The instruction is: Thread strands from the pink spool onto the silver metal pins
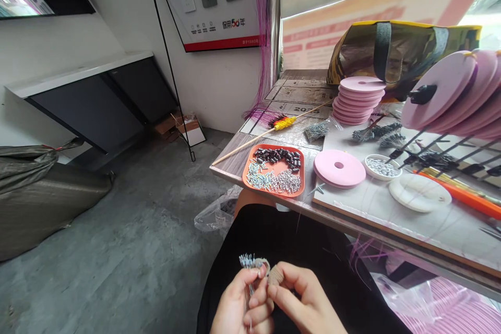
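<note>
My left hand (238, 302) pinches a small bundle of thin silver-blue wire pieces (250, 262) at the bottom of the view, over my black-clad lap. My right hand (301, 297) meets it from the right, its fingertips closed on a small tan piece (274, 274) at the bundle. On the table edge above sits an orange tray (247, 171) with dark beads (278, 156) and small silver parts (274, 180).
A single pink disc (338, 168) lies beside the tray; a stack of pink discs (358, 99) stands behind, with more discs on rods (450, 94) at right. A white bowl of silver bits (381, 167), a white plate (419, 192), a stick (250, 142) and a bag (395, 52) are on the table.
</note>
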The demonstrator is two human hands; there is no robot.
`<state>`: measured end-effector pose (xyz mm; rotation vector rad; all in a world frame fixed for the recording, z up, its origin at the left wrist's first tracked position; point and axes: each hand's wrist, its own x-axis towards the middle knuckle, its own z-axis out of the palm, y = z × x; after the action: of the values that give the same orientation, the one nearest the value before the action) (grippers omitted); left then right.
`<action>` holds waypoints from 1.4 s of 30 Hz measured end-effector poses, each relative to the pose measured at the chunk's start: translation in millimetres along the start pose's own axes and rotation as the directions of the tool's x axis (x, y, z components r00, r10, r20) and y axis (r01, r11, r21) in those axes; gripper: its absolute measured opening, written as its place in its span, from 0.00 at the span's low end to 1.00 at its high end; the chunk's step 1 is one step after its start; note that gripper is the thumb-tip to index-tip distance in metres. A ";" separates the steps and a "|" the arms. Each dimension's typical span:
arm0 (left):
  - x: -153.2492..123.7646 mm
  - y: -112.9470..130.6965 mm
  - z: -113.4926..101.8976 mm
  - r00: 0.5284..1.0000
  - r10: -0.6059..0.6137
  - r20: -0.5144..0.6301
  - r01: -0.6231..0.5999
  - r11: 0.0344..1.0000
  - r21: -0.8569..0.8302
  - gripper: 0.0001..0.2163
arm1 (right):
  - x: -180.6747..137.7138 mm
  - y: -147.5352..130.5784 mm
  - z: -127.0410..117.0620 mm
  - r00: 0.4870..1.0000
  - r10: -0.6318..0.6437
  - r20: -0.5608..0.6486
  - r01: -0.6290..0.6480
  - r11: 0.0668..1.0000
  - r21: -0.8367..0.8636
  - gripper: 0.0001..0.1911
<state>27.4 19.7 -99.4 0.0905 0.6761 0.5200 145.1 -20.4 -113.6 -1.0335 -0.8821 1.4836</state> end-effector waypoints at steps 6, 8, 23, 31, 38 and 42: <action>-0.9 0.4 3.0 0.994 0.036 -0.105 -0.026 0.995 0.094 0.15 | 1.9 -3.9 0.8 0.999 0.023 0.031 -0.029 0.976 0.215 0.14; -1.2 -0.1 3.2 0.989 0.049 -0.138 -0.033 0.993 0.113 0.16 | 2.2 -4.2 0.9 1.000 0.023 0.014 -0.026 0.972 0.233 0.15; -0.7 1.5 8.9 0.990 0.047 -0.134 -0.039 0.997 0.062 0.16 | 0.3 1.0 -1.8 0.997 0.047 0.054 -0.054 0.990 0.134 0.14; -1.2 0.0 10.3 0.983 0.039 -0.181 -0.029 0.998 0.058 0.17 | 0.4 3.5 -2.0 0.997 0.053 0.052 -0.061 0.986 0.156 0.15; 0.2 1.8 10.1 0.983 0.040 -0.178 -0.033 0.999 0.043 0.15 | 1.9 0.0 -0.9 0.997 0.051 0.050 -0.058 0.988 0.146 0.14; -0.3 1.4 8.7 0.985 0.045 -0.168 -0.036 0.998 0.056 0.15 | 2.3 -3.8 -1.0 0.998 0.050 0.042 -0.055 0.989 0.140 0.14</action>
<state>32.0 21.5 -92.1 0.1105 0.8561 0.5535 147.3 -17.5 -110.8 -0.9323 -0.7700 1.5912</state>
